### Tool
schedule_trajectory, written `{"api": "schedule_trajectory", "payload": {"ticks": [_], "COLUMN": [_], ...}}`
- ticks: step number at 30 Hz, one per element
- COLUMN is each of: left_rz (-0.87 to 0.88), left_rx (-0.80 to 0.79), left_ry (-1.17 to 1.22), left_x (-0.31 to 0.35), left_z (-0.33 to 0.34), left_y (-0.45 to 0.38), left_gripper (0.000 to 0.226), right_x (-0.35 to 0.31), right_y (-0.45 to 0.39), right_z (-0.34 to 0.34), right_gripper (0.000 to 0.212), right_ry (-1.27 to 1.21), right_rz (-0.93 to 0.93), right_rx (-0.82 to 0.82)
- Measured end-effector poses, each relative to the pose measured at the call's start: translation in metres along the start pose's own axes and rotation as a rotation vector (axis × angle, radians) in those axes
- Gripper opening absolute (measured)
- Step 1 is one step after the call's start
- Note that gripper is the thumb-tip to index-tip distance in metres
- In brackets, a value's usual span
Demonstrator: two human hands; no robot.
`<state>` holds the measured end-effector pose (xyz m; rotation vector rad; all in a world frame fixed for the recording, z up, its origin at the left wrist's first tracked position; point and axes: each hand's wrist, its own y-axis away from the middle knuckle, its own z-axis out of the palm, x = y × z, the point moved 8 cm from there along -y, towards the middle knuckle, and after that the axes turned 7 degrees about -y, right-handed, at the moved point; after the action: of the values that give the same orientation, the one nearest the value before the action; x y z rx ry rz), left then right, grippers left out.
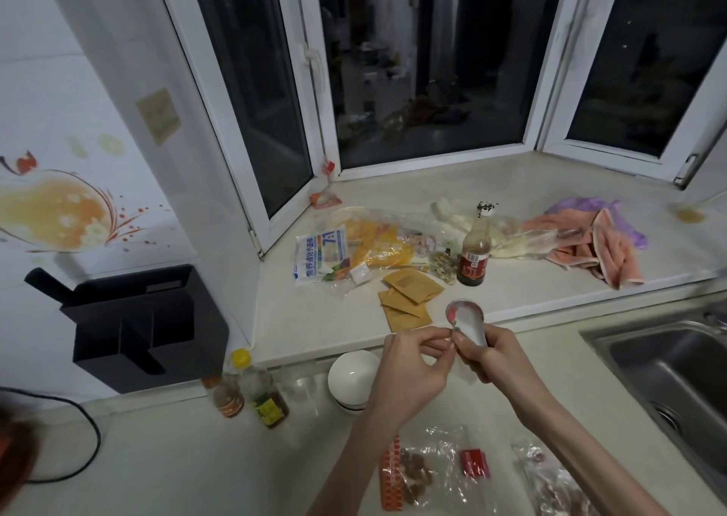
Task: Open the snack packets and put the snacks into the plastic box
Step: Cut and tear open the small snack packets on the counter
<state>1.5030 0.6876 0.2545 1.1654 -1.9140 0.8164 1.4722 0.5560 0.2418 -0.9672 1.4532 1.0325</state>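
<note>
Both hands hold up a small white snack packet (468, 324) with red print, above the counter's middle. My left hand (413, 362) pinches its left edge with thumb and fingertips. My right hand (491, 354) grips its lower part. Below my arms lies a clear bag (425, 472) with brown snack pieces and an orange-patterned strip, and beside it a small red packet (475, 463). Another clear wrapper with pinkish contents (550, 480) lies at the lower right. I cannot make out a plastic box.
The raised window ledge holds brown paper sachets (409, 295), a blue-white bag (320, 258), yellow packets, a dark sauce bottle (474, 256) and a pink cloth (602, 248). White bowls (352, 380) and condiment bottles (251, 389) stand left of my hands. A steel sink (665, 370) sits right, a black appliance (137, 326) left.
</note>
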Motion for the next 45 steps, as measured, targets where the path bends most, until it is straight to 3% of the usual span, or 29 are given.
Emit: {"api": "schedule_trajectory", "payload": {"ticks": [9, 15, 20, 24, 27, 32, 34, 38, 45], "left_rz": [-0.09, -0.122, -0.166, -0.059, -0.037, -0.092, -0.12, -0.063, -0.003], "left_rx": [0.027, 0.04, 0.065, -0.001, -0.019, 0.134, 0.17, 0.003, 0.065], "left_ry": [0.012, 0.011, 0.094, -0.114, -0.197, -0.167, -0.181, -0.282, -0.402], "left_x": [-0.017, -0.028, -0.033, -0.02, -0.015, -0.022, -0.028, -0.025, -0.017], "left_z": [-0.016, -0.025, -0.03, -0.017, -0.009, -0.022, -0.03, -0.015, -0.015], "left_y": [0.014, 0.018, 0.019, 0.017, 0.017, 0.012, 0.012, 0.014, 0.002], "left_gripper": [0.02, 0.022, 0.017, 0.006, 0.016, 0.008, 0.017, 0.043, 0.05], "right_x": [-0.016, -0.014, -0.016, -0.014, -0.012, -0.013, -0.013, -0.006, 0.008], "right_y": [0.002, 0.006, 0.006, 0.007, 0.009, 0.004, 0.002, 0.003, 0.003], "right_z": [0.027, 0.04, 0.033, 0.03, 0.033, 0.022, 0.015, 0.017, 0.032], "right_gripper": [0.021, 0.017, 0.031, 0.032, 0.023, 0.037, 0.041, 0.036, 0.039], "right_ry": [0.496, 0.509, 0.478, 0.39, 0.39, 0.434, 0.471, 0.527, 0.475], "right_rz": [-0.221, -0.232, -0.241, -0.231, -0.229, -0.247, -0.242, -0.238, -0.203], "right_rx": [-0.086, -0.148, -0.124, -0.091, -0.133, -0.076, -0.017, -0.019, -0.07]}}
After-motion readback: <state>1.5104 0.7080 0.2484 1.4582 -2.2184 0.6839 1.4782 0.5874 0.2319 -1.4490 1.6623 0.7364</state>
